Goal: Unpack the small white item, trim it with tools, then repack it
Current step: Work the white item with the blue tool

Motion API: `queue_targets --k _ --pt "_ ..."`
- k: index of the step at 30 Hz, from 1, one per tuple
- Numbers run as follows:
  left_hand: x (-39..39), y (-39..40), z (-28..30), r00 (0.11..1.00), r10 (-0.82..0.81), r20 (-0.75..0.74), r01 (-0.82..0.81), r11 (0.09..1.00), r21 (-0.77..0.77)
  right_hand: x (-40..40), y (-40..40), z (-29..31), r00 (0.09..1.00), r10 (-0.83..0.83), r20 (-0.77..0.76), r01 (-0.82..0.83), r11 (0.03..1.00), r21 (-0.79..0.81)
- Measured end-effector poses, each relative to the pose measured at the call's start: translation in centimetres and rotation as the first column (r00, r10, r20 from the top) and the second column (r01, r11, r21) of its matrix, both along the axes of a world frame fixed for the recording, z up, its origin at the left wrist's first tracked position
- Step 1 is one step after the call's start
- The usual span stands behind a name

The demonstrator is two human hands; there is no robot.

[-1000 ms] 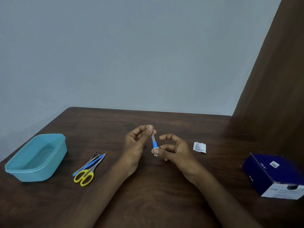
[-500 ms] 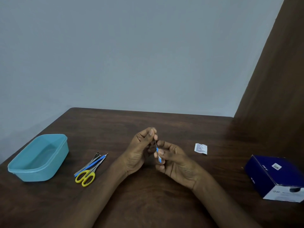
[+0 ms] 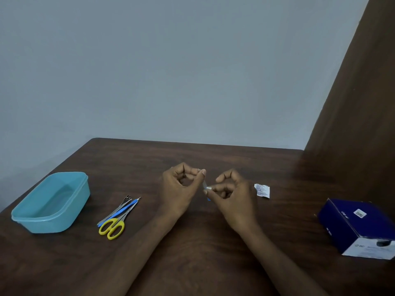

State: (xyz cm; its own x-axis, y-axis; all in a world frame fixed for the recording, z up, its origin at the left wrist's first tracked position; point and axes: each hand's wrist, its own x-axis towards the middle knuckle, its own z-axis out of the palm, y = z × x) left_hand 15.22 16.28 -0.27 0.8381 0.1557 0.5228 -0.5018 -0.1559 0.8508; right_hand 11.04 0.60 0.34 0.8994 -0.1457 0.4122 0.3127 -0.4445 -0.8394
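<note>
At the centre of the dark brown wooden table [image 3: 192, 263], both hands meet over a thin, pale strip with a blue lower end [image 3: 206, 190]. The left hand [image 3: 181, 189] pinches the strip's upper end between thumb tip and forefinger, the other fingers curled in toward the palm. The right hand [image 3: 233, 197], at 3 o'clock from the left, pinches the same strip lower down between its thumb and forefinger, with the remaining fingers bent loosely. The strip runs steeply between the two pinches, its blue tip showing just under the right fingertips; it is too small to tell its make. Both forearms reach in from 6 o'clock, over the tabletop.

Near the right hand, at its 3 o'clock, a small white printed paper packet [image 3: 262, 190] lies flat on the wood, apart from the fingers. Farther out toward 4 o'clock, at the table's right edge, sits a dark blue cardboard box with a white end panel [image 3: 359, 227].

At 8 o'clock from the hands lies a bundle of tools: yellow-handled scissors [image 3: 113, 227] with a blue-handled slim tool [image 3: 119, 212] and grey metal tools touching alongside. Beyond them, toward 9 o'clock, stands a turquoise rectangular plastic tub [image 3: 51, 201], open on top.
</note>
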Motion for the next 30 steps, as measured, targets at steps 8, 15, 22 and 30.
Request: queue_targets --k 8,15,22,30 --pt "-0.4 0.0 0.5 0.987 -0.132 -0.091 0.118 0.982 -0.148 0.5 -0.1 -0.2 0.96 0.151 -0.237 -0.097 0.97 0.224" --pt "-0.2 0.0 1.1 0.98 -0.162 -0.119 0.109 0.926 -0.362 0.2 -0.5 1.0 0.865 0.434 -0.253 -0.263 0.82 0.508" --pt "0.1 0.3 0.7 0.984 -0.123 -0.128 0.09 0.967 -0.238 1.7 -1.3 0.7 0.984 0.163 -0.065 -0.058 0.648 0.759" --pt "-0.2 0.4 -0.5 0.982 -0.128 -0.137 0.166 0.936 0.312 2.1 -1.9 -0.1 0.97 0.18 -0.161 -0.045 0.791 0.61"
